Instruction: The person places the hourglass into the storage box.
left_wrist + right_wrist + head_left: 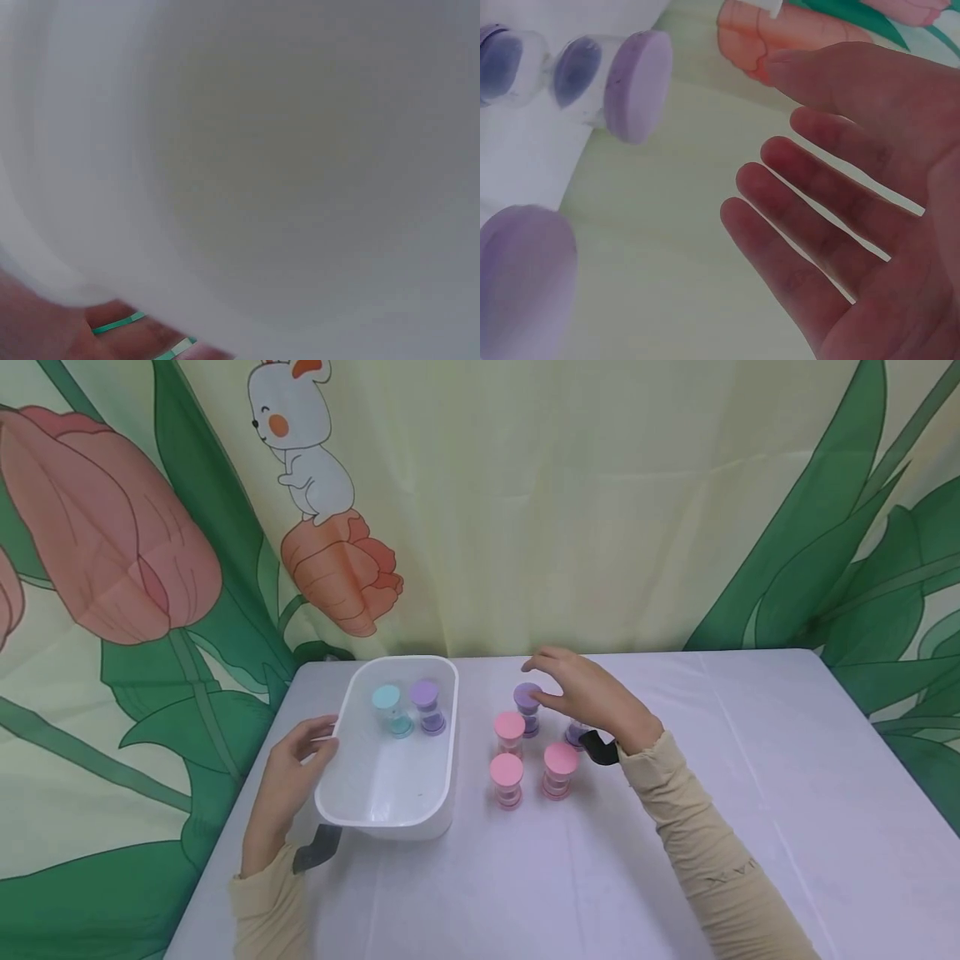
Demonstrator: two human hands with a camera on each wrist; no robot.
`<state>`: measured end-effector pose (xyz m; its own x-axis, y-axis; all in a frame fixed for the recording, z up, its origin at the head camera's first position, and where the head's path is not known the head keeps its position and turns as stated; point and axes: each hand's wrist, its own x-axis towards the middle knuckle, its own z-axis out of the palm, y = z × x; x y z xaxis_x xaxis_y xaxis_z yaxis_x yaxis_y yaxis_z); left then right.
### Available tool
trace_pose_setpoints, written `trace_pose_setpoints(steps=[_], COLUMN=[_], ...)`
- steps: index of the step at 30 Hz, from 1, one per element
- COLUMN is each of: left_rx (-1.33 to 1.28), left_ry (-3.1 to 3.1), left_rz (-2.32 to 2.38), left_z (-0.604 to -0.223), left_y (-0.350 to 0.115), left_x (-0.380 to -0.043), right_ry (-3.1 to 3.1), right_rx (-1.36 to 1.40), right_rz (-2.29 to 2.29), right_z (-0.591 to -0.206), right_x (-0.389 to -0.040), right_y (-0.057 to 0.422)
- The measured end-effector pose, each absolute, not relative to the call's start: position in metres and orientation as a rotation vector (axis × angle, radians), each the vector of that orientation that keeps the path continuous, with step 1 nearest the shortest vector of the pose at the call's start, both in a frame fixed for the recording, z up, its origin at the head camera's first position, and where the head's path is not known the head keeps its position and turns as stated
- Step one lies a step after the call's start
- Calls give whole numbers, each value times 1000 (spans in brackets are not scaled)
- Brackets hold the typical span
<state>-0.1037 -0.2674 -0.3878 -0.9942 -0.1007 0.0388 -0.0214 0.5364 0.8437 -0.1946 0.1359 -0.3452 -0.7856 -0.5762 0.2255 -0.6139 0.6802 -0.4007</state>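
Note:
At the left of the table stands a white bin (390,802), holding a teal hourglass timer (386,697) and a purple one. My left hand (288,768) rests its fingertips and thumb against the bin's left rim from outside. Over the table right of the bin, my right hand (588,693) is spread and holds nothing, its thumb and fingers close around the top of a purple hourglass timer (527,697). The right wrist view shows the fingers (780,270) apart from the purple timers. Another purple timer (576,735) is partly hidden behind the right wrist.
Three pink hourglass timers, including the front left one (507,770), stand upright between the bin and my right arm. A white cloth covers the table (750,827). A printed curtain (570,510) hangs along its back edge. The bin's wall (300,150) fills most of the left wrist view.

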Motion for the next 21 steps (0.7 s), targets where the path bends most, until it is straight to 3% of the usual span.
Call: trace_pose_setpoints(steps=[21], left_rx=[125], left_ry=[-2680], left_rz=[-1462], left_z=[-389], left_y=[-266], left_x=[-106], right_ry=[-2854], right_rx=[903], right_rz=[778], right_z=[-370], right_x=[-195], right_y=[169])
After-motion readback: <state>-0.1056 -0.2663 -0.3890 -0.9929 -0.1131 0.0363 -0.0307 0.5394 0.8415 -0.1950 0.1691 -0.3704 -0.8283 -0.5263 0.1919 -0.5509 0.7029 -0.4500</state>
